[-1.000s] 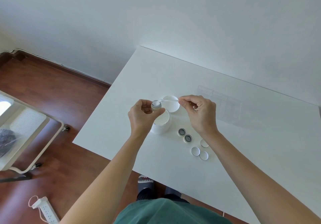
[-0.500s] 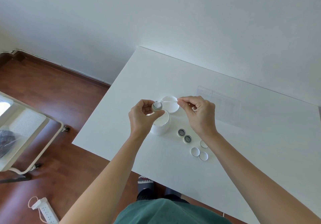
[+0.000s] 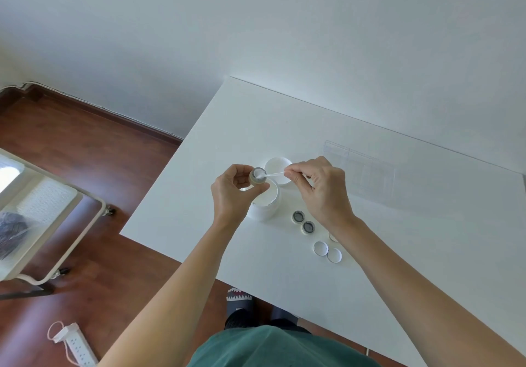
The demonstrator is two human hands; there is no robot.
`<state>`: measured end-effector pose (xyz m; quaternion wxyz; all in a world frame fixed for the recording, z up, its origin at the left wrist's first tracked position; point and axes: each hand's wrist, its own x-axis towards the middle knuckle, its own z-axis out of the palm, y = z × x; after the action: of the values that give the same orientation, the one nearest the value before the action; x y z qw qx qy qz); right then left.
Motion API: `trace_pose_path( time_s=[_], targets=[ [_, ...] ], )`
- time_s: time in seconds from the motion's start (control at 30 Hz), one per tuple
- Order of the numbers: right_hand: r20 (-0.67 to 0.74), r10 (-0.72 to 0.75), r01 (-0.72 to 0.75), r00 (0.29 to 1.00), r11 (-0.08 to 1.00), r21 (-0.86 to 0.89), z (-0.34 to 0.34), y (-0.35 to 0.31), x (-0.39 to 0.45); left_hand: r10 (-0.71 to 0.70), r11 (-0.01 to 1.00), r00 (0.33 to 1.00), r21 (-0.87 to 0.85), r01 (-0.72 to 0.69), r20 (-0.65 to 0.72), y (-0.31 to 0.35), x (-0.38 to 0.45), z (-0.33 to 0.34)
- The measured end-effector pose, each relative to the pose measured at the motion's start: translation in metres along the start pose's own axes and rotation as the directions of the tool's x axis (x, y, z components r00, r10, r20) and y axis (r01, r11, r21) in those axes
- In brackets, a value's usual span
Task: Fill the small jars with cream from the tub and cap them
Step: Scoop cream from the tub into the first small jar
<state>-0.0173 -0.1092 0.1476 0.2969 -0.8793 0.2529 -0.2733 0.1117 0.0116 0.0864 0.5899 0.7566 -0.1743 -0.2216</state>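
Bright, even daylight; soft faint shadows on the white tabletop [image 3: 370,267]; wide-angle bending at the edges; slightly soft focus.

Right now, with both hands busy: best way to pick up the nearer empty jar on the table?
Take the nearer empty jar by its outer side wall, coming straight down from above. It stands upright, mouth open, low and round. The second empty jar sits close beside it, so set the grip across the free sides.

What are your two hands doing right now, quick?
Left hand: grips a small jar above the tub.
Right hand: pinches a thin white spatula, its tip at the jar's mouth.
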Motion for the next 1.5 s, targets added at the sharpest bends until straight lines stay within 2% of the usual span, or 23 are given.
trace_pose_path(
  time_s=[0.17, 0.37, 0.63, 0.87, 1.0, 1.27, 1.33, 1.5],
  targets=[
    [-0.033, -0.025, 0.025, 0.999, 1.000, -0.007, -0.003, -0.005, 0.006, 0.005, 1.000, 1.000, 0.001, -0.005, 0.018, 0.001, -0.002, 0.001],
    [0.078, -0.063, 0.068, 0.995, 0.995, -0.068, -0.010, 0.003, 0.007, 0.000, 1.000, 1.000, 0.010, 0.000, 0.031, 0.002, -0.001, -0.001],
    [-0.006, -0.045, 0.045, 0.999, 0.996, -0.080, -0.013, 0.005, 0.014, 0.000, 1.000, 1.000, 0.008, 0.000, 0.025, 0.001, -0.001, -0.002],
    [0.035, -0.070, 0.074, 0.997, 0.989, -0.125, -0.009, -0.002, 0.006, 0.014, 0.999, 0.998, 0.034, -0.012, -0.055, 0.001, -0.003, 0.000],
    [0.030, -0.114, 0.116, 0.993, 0.989, -0.094, -0.007, -0.011, 0.002, 0.016, 0.998, 0.995, 0.054, -0.011, -0.099, 0.001, -0.003, 0.000],
    [0.026, -0.094, 0.096, 0.995, 0.993, -0.063, -0.002, -0.019, 0.003, 0.037, 0.996, 0.992, 0.086, -0.026, -0.124, 0.000, -0.004, 0.003],
    [0.010, -0.057, 0.057, 0.998, 0.998, 0.010, 0.000, -0.022, 0.003, 0.032, 0.996, 0.992, 0.082, -0.022, -0.123, -0.001, -0.004, 0.002],
    [-0.029, 0.195, -0.184, 0.980, 0.959, 0.218, -0.003, -0.013, 0.012, -0.007, 1.000, 0.997, 0.025, 0.009, -0.079, -0.001, -0.004, -0.001]
  ],
)
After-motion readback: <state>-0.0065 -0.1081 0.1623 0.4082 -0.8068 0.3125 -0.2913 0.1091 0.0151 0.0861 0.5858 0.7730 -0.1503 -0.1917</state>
